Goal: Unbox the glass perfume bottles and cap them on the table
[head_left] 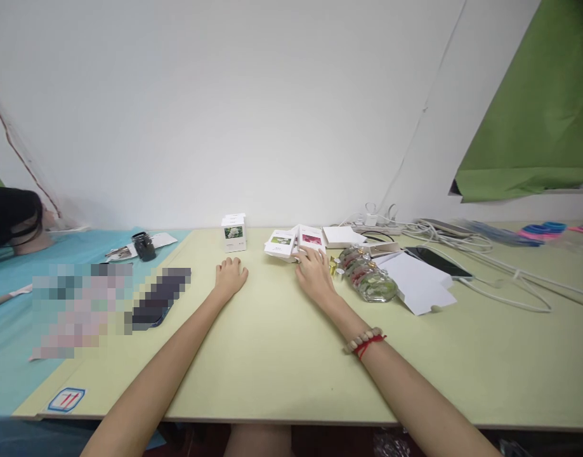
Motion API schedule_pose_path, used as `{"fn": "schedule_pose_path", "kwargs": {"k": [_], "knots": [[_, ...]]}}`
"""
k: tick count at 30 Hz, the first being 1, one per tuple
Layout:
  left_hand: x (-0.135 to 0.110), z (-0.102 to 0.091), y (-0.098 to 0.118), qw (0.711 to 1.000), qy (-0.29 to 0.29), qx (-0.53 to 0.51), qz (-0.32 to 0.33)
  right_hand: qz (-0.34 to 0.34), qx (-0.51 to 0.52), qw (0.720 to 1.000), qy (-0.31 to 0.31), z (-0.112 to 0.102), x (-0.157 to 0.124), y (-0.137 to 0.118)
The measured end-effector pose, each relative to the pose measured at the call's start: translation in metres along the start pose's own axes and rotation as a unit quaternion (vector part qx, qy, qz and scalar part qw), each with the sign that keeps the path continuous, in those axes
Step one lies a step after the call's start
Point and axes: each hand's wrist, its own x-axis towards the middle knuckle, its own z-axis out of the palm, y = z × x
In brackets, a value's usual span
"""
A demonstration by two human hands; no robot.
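Observation:
My left hand [230,277] rests on the yellow-green table, empty, its fingers loosely bent and slightly apart. Just beyond it stand several small white boxes in a row, the front box [234,239] printed with white flowers. My right hand [314,274] has its fingers on the near edge of a white box with a pink flower picture [312,237]; part of that edge is hidden beneath them. Beside it on the left lies another white box with a green picture [281,242]. To the right of my right hand, clear glass bottles [374,282] lie in a row near small gold and silver caps [335,266].
White cards [417,279] and a dark tablet [436,261] lie at the right among white cables [514,276]. Hair ties [543,231] are farther right. At left are a dark phone [151,314], a dark jar [143,246] and a person's head [15,219].

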Motion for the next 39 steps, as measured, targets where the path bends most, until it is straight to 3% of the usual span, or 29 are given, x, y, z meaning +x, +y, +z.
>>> {"fn": "schedule_pose_path", "kwargs": {"k": [2,7,9,14,17,20,27,39], "knots": [[0.000,0.000,0.000,1.000,-0.001,-0.001,-0.001,0.004,0.050,0.998,-0.030,-0.004,-0.002,-0.010],[0.000,0.001,-0.001,1.000,0.001,-0.001,-0.004,-0.027,0.159,0.966,-0.202,-0.006,-0.012,-0.028],[0.001,0.002,-0.001,1.000,0.002,-0.001,-0.003,-0.036,0.167,0.960,-0.224,-0.005,-0.015,-0.032],[0.002,0.002,-0.001,1.000,-0.003,0.000,-0.001,-0.044,0.093,0.980,-0.170,-0.005,-0.013,-0.033],[0.002,0.002,-0.001,1.000,-0.004,-0.002,-0.001,0.018,-0.001,0.996,-0.086,-0.006,-0.009,-0.029],[0.002,0.002,-0.001,1.000,-0.004,-0.003,0.000,0.084,-0.071,0.994,-0.027,-0.006,-0.007,-0.020],[0.001,0.002,-0.001,1.000,-0.003,-0.006,0.000,0.119,-0.130,0.982,-0.072,0.008,-0.009,0.001],[0.000,0.001,0.000,1.000,-0.002,-0.008,-0.002,0.084,-0.089,0.992,-0.043,0.017,0.001,0.011]]}}
